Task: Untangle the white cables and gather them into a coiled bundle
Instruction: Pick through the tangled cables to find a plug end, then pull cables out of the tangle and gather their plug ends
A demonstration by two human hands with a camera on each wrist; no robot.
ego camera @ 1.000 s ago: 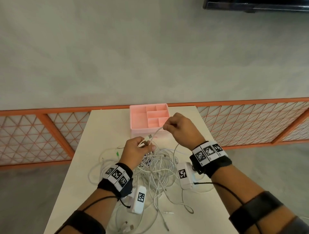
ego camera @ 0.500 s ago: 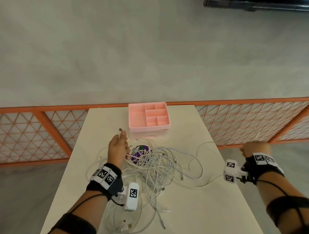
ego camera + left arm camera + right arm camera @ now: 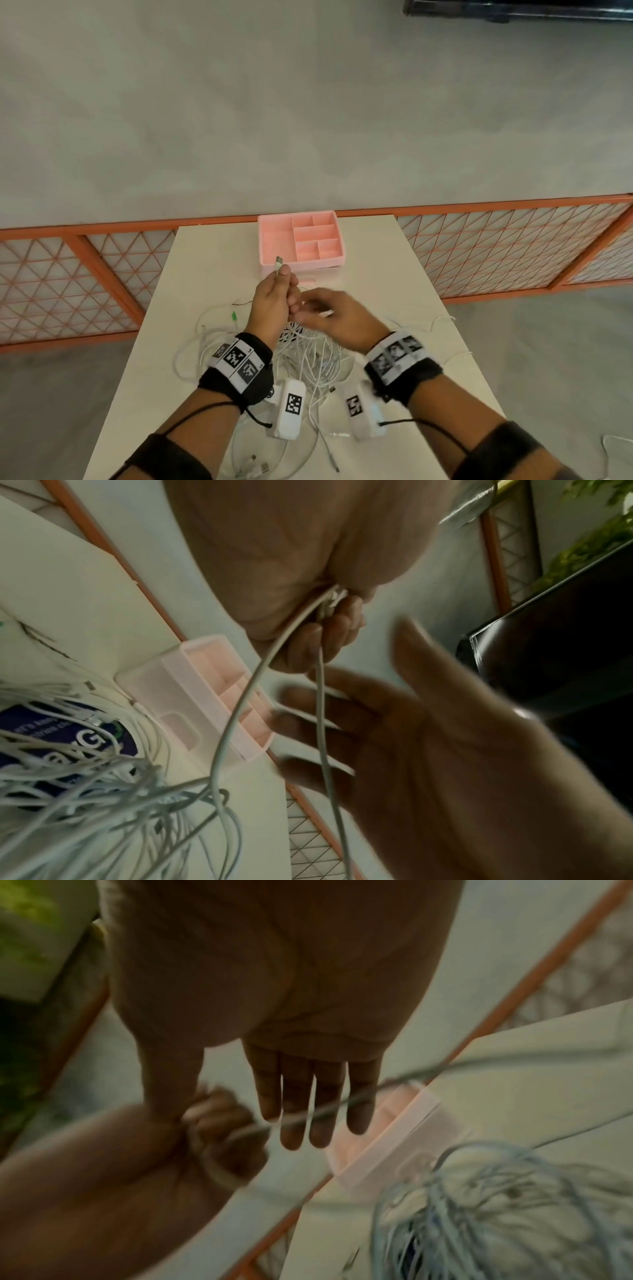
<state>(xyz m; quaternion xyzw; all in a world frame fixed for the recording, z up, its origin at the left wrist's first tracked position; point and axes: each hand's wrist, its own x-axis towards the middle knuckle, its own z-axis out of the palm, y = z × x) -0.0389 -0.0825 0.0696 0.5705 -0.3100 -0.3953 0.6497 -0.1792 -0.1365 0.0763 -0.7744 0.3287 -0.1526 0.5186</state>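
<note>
The white cables (image 3: 308, 356) lie as one loose tangle on the tabletop (image 3: 404, 274), from about its middle down to the near edge, with a few loops spread toward the left and right edges; under the heap a dark printed card (image 3: 68, 745) shows through. The pink organiser tray (image 3: 301, 240) stands at the far edge and no cable is visible in its compartments. The left hand (image 3: 270, 305) is raised above the heap, its fingers curled around one cable just below the plug (image 3: 279, 262), which stands up above the fingertips; in the left wrist view two strands hang down from this fist into the tangle. The right hand (image 3: 337, 320) is just beside it with the fingers straight and a little spread; in the right wrist view a strand crosses in front of the fingers (image 3: 294, 1110), but I cannot tell if it touches them, and the hand grips nothing. These cables look thin, light and very limp, with a smooth sheath that can slip through a loose pinch, so I think the best hold is on the stiff plug or the strain relief just behind it, while the free hand takes the same strand a little lower and lets it run between the fingers. A hard pull will probably tighten the knots and drag the whole light heap across the table, so short and gentle pulls seem safer.
</note>
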